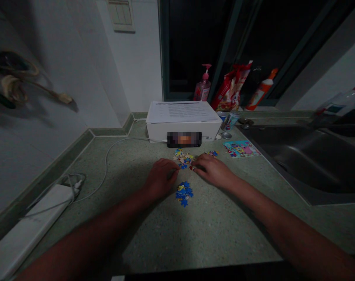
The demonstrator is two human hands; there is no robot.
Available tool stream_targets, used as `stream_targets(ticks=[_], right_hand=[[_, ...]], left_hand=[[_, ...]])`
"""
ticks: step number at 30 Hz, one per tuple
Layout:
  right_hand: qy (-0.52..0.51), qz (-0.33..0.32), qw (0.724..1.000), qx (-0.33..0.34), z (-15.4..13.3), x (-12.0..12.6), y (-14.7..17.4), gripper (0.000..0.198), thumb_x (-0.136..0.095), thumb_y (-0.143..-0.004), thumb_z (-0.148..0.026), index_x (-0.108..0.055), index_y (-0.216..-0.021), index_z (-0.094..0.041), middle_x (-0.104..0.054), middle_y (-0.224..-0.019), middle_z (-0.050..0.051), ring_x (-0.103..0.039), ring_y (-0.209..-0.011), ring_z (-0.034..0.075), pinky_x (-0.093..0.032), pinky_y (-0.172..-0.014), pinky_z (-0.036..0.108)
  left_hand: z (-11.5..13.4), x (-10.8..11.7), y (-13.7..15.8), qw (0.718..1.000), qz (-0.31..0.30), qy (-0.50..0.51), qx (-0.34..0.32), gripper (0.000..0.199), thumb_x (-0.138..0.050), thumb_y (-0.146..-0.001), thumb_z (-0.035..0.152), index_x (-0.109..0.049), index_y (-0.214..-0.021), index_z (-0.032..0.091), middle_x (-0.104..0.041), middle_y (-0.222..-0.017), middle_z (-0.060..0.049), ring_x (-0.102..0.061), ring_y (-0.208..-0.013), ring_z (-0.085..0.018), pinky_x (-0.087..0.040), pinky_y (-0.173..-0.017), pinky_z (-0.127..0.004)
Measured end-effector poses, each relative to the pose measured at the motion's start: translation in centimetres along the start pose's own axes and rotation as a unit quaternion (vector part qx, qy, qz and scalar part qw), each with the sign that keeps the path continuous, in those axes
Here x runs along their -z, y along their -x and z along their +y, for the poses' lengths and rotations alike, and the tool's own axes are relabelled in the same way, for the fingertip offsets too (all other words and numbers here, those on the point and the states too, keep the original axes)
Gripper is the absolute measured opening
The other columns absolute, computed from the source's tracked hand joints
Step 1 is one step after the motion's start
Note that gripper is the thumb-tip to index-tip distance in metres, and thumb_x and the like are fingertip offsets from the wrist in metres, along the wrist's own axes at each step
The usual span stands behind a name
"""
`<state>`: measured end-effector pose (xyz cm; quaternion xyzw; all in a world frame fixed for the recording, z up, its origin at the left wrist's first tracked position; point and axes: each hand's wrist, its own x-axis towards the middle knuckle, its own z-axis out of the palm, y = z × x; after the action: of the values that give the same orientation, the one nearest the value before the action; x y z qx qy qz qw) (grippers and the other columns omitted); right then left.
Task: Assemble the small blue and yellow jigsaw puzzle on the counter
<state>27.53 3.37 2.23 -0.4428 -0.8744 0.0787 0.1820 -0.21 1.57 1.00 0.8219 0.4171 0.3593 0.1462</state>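
Jigsaw puzzle pieces (183, 156) in yellow, blue and pale colours lie in a loose pile between my hands. My left hand (162, 176) is at the pile's left edge, fingers bent and pinched together beside a blue piece; what they hold, if anything, is hidden. From the right comes my right hand (214, 168), its thumb and fingertips closed on a small dark red puzzle piece (191, 168). Nearer to me is a cluster of mostly blue pieces (184, 193). More pieces (211, 153) lie just behind my right hand.
Behind the pile, a phone (184, 139) leans against a white box (156, 130), with a cable (106, 156) running left to a power strip (33, 226). A colourful picture card (242, 149) and cans (231, 120) stand near the sink (312, 164) on the right.
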Motion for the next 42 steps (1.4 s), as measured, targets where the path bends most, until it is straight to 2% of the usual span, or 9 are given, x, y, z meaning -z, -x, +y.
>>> stream_targets(ticks=[6,16,19,23,26,30,34,38,42], right_hand=[[-0.014,-0.003,1.000,-0.007,-0.4,-0.5,-0.2,0.018,-0.073,-0.104,-0.019,-0.083,-0.119,-0.021,-0.080,-0.119,0.013,-0.077,-0.118,0.033,-0.063,-0.106,0.050],[-0.045,0.012,0.999,-0.018,-0.6,-0.5,-0.3,0.013,-0.073,-0.098,-0.012,-0.077,-0.103,-0.023,-0.080,-0.112,0.010,-0.076,-0.113,0.030,-0.062,-0.103,0.048],[-0.088,0.016,0.995,-0.045,-0.4,-0.7,-0.3,0.011,-0.073,-0.095,-0.012,-0.075,-0.098,-0.022,-0.080,-0.105,0.008,-0.077,-0.101,0.027,-0.061,-0.094,0.044],[-0.221,0.011,0.970,-0.100,-0.2,-1.5,-0.3,0.010,-0.073,-0.094,-0.019,-0.071,-0.087,-0.026,-0.077,-0.086,0.002,-0.072,-0.077,0.022,-0.059,-0.073,0.037],[-0.307,0.022,0.941,-0.136,-0.5,-2.0,-0.5,0.009,-0.075,-0.094,-0.028,-0.070,-0.087,-0.026,-0.074,-0.079,0.000,-0.069,-0.071,0.019,-0.058,-0.067,0.034],[-0.376,0.028,0.915,-0.144,-1.2,-2.6,-0.7,0.011,-0.079,-0.092,-0.032,-0.073,-0.095,-0.024,-0.075,-0.080,0.000,-0.069,-0.073,0.019,-0.058,-0.069,0.033],[-0.402,0.023,0.906,-0.133,-1.8,-3.1,-0.7,0.016,-0.077,-0.096,-0.036,-0.075,-0.107,-0.025,-0.079,-0.087,0.002,-0.074,-0.078,0.022,-0.061,-0.073,0.036],[-0.417,0.019,0.899,-0.132,-2.3,-3.0,-0.7,0.012,-0.076,-0.094,-0.035,-0.074,-0.102,-0.026,-0.082,-0.090,0.004,-0.078,-0.082,0.023,-0.064,-0.079,0.039],[-0.418,0.000,0.898,-0.138,-2.8,-2.6,-0.8,0.008,-0.075,-0.094,-0.034,-0.073,-0.095,-0.026,-0.082,-0.085,0.004,-0.078,-0.078,0.024,-0.064,-0.075,0.038]], left_hand=[[0.0,0.0,-0.1,1.000,-0.009,-0.010,0.005,0.017,-0.068,-0.098,0.015,-0.079,-0.103,0.027,-0.083,-0.107,-0.006,-0.078,-0.106,-0.028,-0.064,-0.104,-0.052],[0.1,0.0,0.0,1.000,-0.008,-0.001,0.004,0.019,-0.068,-0.099,0.014,-0.078,-0.102,0.030,-0.083,-0.108,-0.006,-0.077,-0.106,-0.030,-0.064,-0.102,-0.057],[0.2,0.1,0.0,1.000,-0.013,0.001,0.003,0.019,-0.066,-0.099,0.015,-0.077,-0.103,0.030,-0.083,-0.109,-0.005,-0.077,-0.107,-0.030,-0.065,-0.103,-0.057],[0.3,0.3,0.0,1.000,-0.016,0.002,0.001,0.018,-0.061,-0.102,0.018,-0.076,-0.105,0.027,-0.083,-0.110,-0.006,-0.076,-0.109,-0.029,-0.064,-0.106,-0.057],[0.3,0.3,0.0,1.000,-0.027,0.003,0.013,0.016,-0.062,-0.103,0.022,-0.076,-0.104,0.030,-0.083,-0.111,-0.003,-0.075,-0.108,-0.029,-0.064,-0.106,-0.059],[0.2,0.2,0.1,0.999,-0.031,0.018,0.016,0.013,-0.064,-0.102,0.028,-0.076,-0.105,0.031,-0.083,-0.110,-0.003,-0.075,-0.108,-0.029,-0.063,-0.106,-0.058],[0.3,0.2,0.2,0.998,-0.047,0.025,0.028,0.014,-0.065,-0.104,0.033,-0.076,-0.110,0.033,-0.084,-0.117,-0.001,-0.074,-0.112,-0.028,-0.063,-0.107,-0.055],[0.6,0.4,0.2,0.998,-0.048,0.035,0.024,0.014,-0.065,-0.104,0.035,-0.077,-0.109,0.033,-0.084,-0.114,0.000,-0.075,-0.110,-0.028,-0.063,-0.106,-0.054],[0.6,0.5,0.2,0.998,-0.055,0.036,0.024,0.014,-0.063,-0.105,0.036,-0.077,-0.105,0.035,-0.084,-0.111,0.001,-0.075,-0.107,-0.026,-0.063,-0.105,-0.052]])
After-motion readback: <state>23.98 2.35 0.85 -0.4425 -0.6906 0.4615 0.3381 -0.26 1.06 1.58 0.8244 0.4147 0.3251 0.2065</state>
